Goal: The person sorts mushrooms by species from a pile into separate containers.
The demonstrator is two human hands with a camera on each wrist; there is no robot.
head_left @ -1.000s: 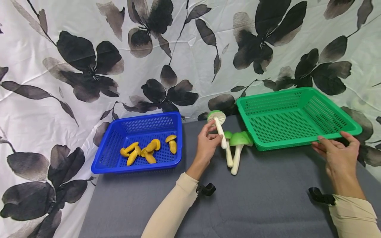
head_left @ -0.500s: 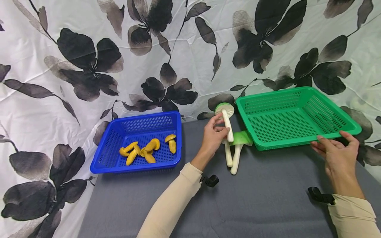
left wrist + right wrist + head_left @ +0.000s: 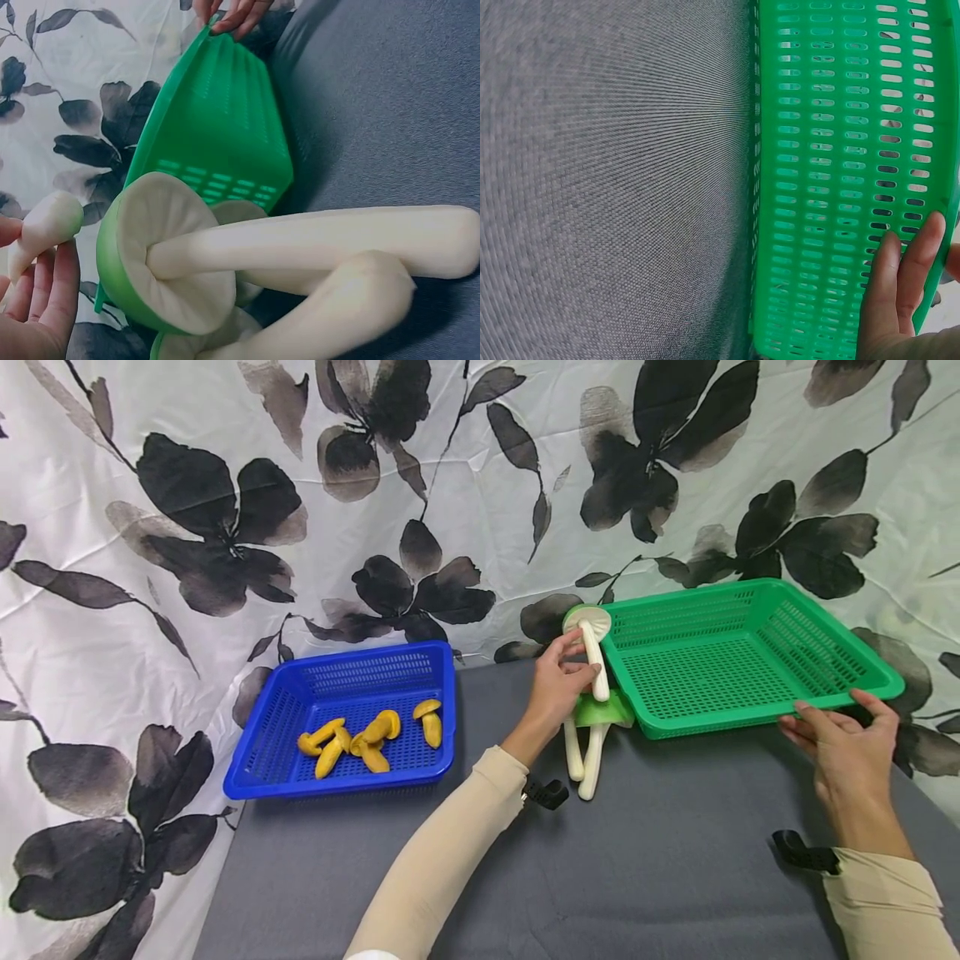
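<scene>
My left hand (image 3: pixel 557 687) pinches the white stem of a green-capped toy mushroom (image 3: pixel 593 652), lifted with its pale underside showing, beside the near-left corner of the green basket (image 3: pixel 712 720). Just below it, more green-capped mushrooms (image 3: pixel 596 739) lie bunched on the table against the basket; their long stems fill much of the left wrist view (image 3: pixel 315 244). My right hand (image 3: pixel 851 752) grips the basket's front rim near its right end. In the right wrist view its fingers (image 3: pixel 915 277) lie against the outer slotted wall. No mushroom shows inside the green basket.
A blue basket (image 3: pixel 330 787) holding several yellow mushrooms (image 3: pixel 378 727) stands at the left on the grey table (image 3: pixel 645 860). Behind both baskets hangs a white cloth (image 3: pixel 517 552) with dark flowers.
My left hand has moved right and slightly away from me with the mushroom, from left of the bunched mushrooms to the green basket's edge. The right hand stays on the rim.
</scene>
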